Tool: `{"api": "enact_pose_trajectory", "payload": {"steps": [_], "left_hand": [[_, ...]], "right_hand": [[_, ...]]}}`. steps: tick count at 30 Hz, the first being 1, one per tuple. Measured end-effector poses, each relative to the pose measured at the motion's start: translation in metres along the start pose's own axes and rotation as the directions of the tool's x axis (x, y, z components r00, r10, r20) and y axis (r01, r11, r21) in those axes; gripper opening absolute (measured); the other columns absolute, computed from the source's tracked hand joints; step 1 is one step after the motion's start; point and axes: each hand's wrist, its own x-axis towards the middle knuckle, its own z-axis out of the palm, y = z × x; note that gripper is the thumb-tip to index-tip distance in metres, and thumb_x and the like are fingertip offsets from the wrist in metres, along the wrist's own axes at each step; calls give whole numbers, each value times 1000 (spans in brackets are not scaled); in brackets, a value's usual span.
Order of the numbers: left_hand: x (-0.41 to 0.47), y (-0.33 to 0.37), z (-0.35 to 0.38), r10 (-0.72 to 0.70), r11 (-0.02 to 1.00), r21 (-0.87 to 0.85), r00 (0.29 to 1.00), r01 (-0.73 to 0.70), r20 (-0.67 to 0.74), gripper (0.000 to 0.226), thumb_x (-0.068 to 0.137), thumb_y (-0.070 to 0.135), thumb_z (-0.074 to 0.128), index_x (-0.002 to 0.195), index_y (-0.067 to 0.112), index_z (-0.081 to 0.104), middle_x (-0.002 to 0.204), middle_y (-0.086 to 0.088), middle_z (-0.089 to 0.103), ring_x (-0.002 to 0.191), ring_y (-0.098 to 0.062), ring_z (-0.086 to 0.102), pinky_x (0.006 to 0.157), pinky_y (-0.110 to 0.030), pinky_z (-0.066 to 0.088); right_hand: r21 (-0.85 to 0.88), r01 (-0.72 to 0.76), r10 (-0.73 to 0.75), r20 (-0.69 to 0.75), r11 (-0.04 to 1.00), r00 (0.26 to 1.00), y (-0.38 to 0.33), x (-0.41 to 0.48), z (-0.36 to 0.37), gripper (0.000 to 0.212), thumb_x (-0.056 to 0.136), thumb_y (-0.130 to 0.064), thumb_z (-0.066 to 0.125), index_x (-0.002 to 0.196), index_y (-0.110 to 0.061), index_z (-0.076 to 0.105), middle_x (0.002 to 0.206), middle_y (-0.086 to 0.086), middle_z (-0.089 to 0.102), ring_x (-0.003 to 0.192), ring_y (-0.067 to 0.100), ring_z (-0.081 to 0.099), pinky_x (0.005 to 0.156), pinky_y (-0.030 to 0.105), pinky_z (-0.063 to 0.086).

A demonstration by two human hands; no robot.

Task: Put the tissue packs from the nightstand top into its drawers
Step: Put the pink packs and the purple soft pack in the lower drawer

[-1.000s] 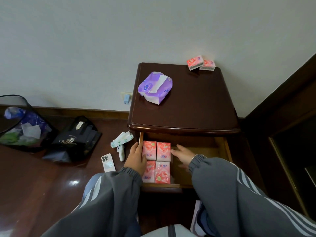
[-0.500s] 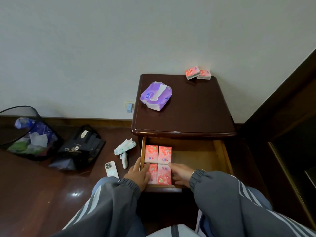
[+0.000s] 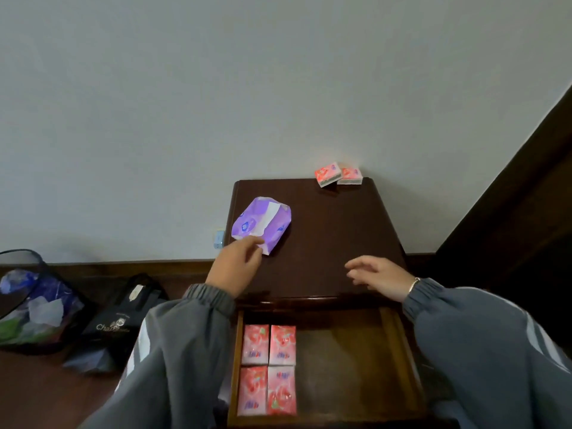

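Note:
A dark wooden nightstand point(image 3: 334, 243) stands against the wall with its top drawer point(image 3: 399, 360) pulled out. Several pink tissue packs point(image 3: 268, 366) lie side by side in the drawer's left half. A purple tissue pack point(image 3: 263, 222) lies on the top's left side, and two small pink packs point(image 3: 338, 174) sit at the back right edge. My left hand point(image 3: 236, 267) hovers over the top with its fingertips at the purple pack's near corner, holding nothing. My right hand point(image 3: 377, 274) floats above the top's front right, fingers relaxed and empty.
A mesh waste bin point(image 3: 28, 301) with rubbish and a black paper bag point(image 3: 120, 323) stand on the floor to the left. A wall socket point(image 3: 219, 238) sits beside the nightstand. Dark wooden furniture point(image 3: 526, 212) rises on the right. The drawer's right half holds nothing.
Both hands have left the drawer and risen over the nightstand top, the left one reaching the purple pack. The view has tilted so the drawer sits lower in the frame.

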Motion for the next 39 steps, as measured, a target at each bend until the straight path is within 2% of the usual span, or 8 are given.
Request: {"api": "enact_pose_trajectory", "payload": {"steps": [4,7,11,17,23,29,34,39], "left_hand": [[77,29,33,24,994,-104,996,-32,-80,24,93,13,50,112,12,65,102,-4,69,90,-16,62,80,-20,41],[132,52,68,101,991,-76,991,-108,-83,29,91,10,50,119,9,60,115,-8,63,107,-21,59,95,-25,41],[202,73,112,179,979,93,984,-179,8,44,90,14,49,135,12,47,133,-9,49,121,-29,46,103,-41,38],[276,79,156,156,960,220,983,-173,93,54,95,21,43,146,13,28,152,-6,27,133,-32,33,104,-47,35],[303,75,178,171,948,265,984,-176,42,42,95,29,47,131,8,43,135,-15,42,119,-36,43,96,-44,39],[276,86,156,148,946,257,970,-196,195,36,88,25,59,117,7,47,121,-15,53,111,-36,51,91,-45,43],[203,91,135,13,978,197,964,-67,264,68,76,40,75,126,5,44,125,-15,42,113,-34,50,97,-43,43],[108,89,107,-91,996,2,983,92,157,58,71,36,77,113,6,51,113,-10,48,105,-25,53,91,-31,43]], "right_hand": [[-122,32,-57,-213,992,975,9,66,-49,19,88,-14,60,107,-14,65,109,7,67,104,20,61,95,29,44],[-209,-2,-66,-318,978,946,12,123,-73,28,88,-10,59,116,-8,60,120,11,62,110,23,57,93,23,39],[-480,5,-187,-334,877,924,11,197,-102,45,87,-14,56,130,-9,48,137,10,47,124,28,46,105,32,36],[-668,-11,-237,-280,744,930,8,280,-122,68,85,-18,52,147,-18,22,156,3,20,141,25,24,114,42,27],[-811,-35,-415,-335,584,846,13,301,-131,40,82,-25,56,121,-16,50,124,7,50,115,29,48,93,36,39],[-792,65,-367,-206,606,907,26,261,-132,35,85,-15,54,119,-12,48,147,11,29,134,30,32,105,40,37],[-740,35,-248,-180,671,952,29,183,-103,31,83,-25,61,109,-13,48,117,11,52,103,32,54,85,36,42],[-330,-44,-89,-378,943,921,33,74,-58,51,66,-31,76,106,-16,49,108,6,55,97,26,57,83,34,47]]}}
